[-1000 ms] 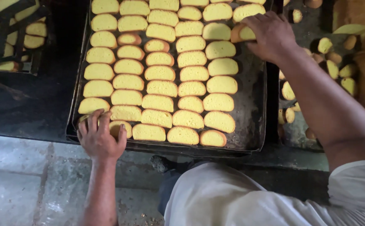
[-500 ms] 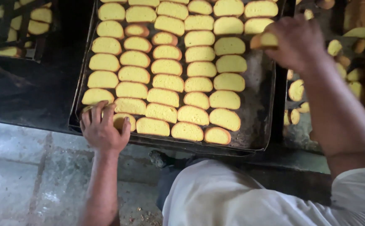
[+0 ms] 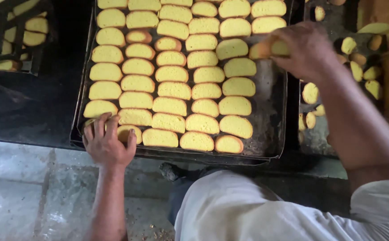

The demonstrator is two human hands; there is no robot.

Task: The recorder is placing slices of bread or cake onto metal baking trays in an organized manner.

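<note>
A dark metal baking tray (image 3: 272, 111) lies in front of me, filled with rows of yellow toasted bread slices (image 3: 172, 91). My left hand (image 3: 107, 143) rests on the tray's near left corner, fingers spread over the slices there. My right hand (image 3: 303, 49) is over the tray's right side, near the top, and grips two slices (image 3: 265, 49) side by side. A bare strip of tray runs down the right edge below that hand.
More loose slices (image 3: 355, 62) lie scattered on a dark surface to the right of the tray. A black wire rack (image 3: 11, 35) with slices sits at the upper left. A grey stone ledge (image 3: 20, 178) runs along the bottom.
My right hand has moved down and inward over the tray with the slices. My left hand has stayed at the near left corner. The view has shifted slightly.
</note>
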